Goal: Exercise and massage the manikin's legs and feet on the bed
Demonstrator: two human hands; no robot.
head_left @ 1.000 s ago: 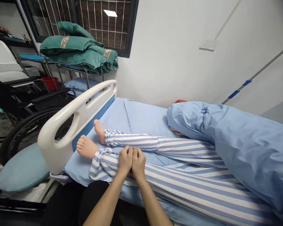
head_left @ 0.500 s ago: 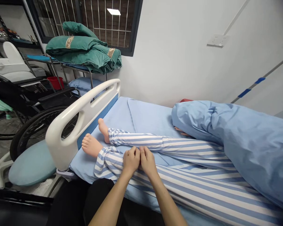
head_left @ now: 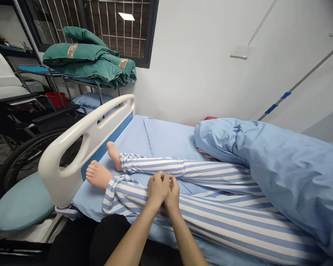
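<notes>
My left hand (head_left: pixel 157 187) and my right hand (head_left: pixel 172 194) are closed and pressed together above the near shin of a manikin. Their curled fingers meet at the tips, the left partly over the right, and no object shows in them. Whether they touch the leg is not clear. The manikin's legs wear blue-and-white striped trousers (head_left: pixel 219 214) and lie along the bed. Its bare near foot (head_left: pixel 98 175) and far foot (head_left: pixel 114 155) point toward the footboard. A blue quilt (head_left: pixel 288 173) covers the body at the right, with a few manikin fingertips showing under its edge.
The white footboard (head_left: pixel 54 157) closes the bed's left end. Beyond it stand a wheelchair (head_left: pixel 19 129), a pale teal round seat (head_left: pixel 22 203) and a red bucket (head_left: pixel 56 99). Folded green bedding (head_left: pixel 88 61) lies below the barred window. A wall runs along the bed's far side.
My hands have gone from side-by-side fists to fingers overlapping at the tips. The view swung left, then back to the right. The manikin and quilt stay as they were.
</notes>
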